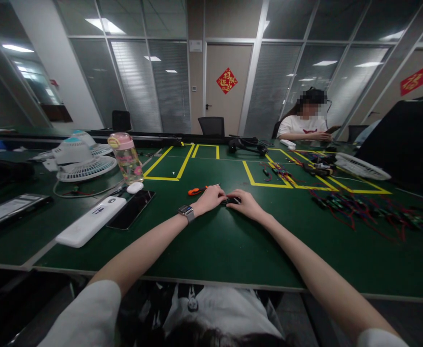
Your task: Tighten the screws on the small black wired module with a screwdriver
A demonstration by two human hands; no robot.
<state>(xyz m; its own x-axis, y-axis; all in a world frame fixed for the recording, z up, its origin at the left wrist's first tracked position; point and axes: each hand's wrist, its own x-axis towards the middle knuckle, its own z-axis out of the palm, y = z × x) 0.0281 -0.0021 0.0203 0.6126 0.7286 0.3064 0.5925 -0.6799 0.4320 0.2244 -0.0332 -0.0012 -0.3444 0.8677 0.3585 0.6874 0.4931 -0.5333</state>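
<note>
Both my arms reach out over a green table (215,246). My left hand (211,197), with a watch on the wrist, and my right hand (246,203) meet at the table's middle. Their fingers are curled round a small dark part (231,200) that lies on the table between them. The part is too small to name. An orange-handled screwdriver (197,190) lies just left of my left hand, apart from it.
On the left lie a white power bank (90,221), a black phone (131,215), a pink-capped bottle (126,157) and white fans (83,161). Tangled red wires and small parts (359,205) cover the right. A person in a white shirt (303,126) sits across the table.
</note>
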